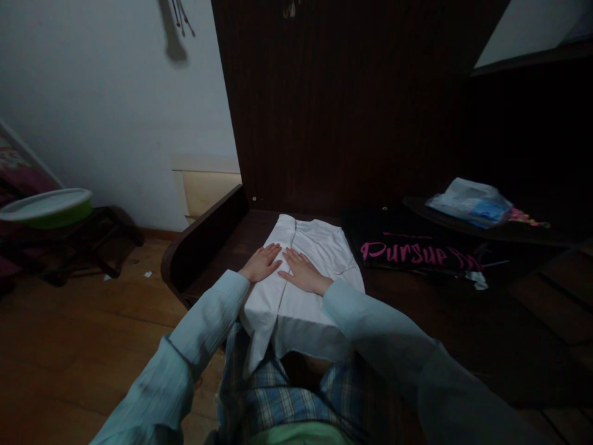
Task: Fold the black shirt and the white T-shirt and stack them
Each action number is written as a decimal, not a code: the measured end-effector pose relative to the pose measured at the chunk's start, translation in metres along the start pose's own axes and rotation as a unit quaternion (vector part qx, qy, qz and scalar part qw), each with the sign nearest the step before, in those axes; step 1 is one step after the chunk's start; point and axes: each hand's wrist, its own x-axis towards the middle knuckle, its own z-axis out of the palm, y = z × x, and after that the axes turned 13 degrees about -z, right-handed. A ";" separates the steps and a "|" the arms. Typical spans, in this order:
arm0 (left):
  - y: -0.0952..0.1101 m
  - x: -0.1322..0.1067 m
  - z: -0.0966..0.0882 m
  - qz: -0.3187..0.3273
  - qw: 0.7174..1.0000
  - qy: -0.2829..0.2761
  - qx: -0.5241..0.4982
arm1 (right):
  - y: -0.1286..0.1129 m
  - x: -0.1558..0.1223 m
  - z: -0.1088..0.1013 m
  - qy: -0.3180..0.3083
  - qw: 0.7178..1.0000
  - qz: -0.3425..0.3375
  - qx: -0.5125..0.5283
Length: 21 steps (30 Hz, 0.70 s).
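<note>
White cloth point(324, 248) directly under both hands' point(259, 264) point(306, 274) flat, slightly spread fingers point(297, 258).

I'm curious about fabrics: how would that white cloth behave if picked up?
The cloth would probably flop, since its near end droops. Pushed, it may bunch up, given the creases on its right side. It's likely light: the hanging edge looks thin.
</note>
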 end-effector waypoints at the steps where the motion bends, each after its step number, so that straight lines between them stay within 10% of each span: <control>1: 0.000 0.000 0.000 -0.002 1.000 -0.001 0.003 | 0.002 0.000 0.000 -0.005 1.000 -0.001 -0.002; 14: -0.001 -0.033 0.003 -0.004 0.999 0.035 0.016 | -0.010 -0.013 -0.007 -0.013 0.997 -0.081 0.002; 21: 0.000 0.023 -0.035 -0.086 0.996 -0.027 0.016 | -0.016 -0.013 -0.006 -0.028 0.995 -0.098 0.004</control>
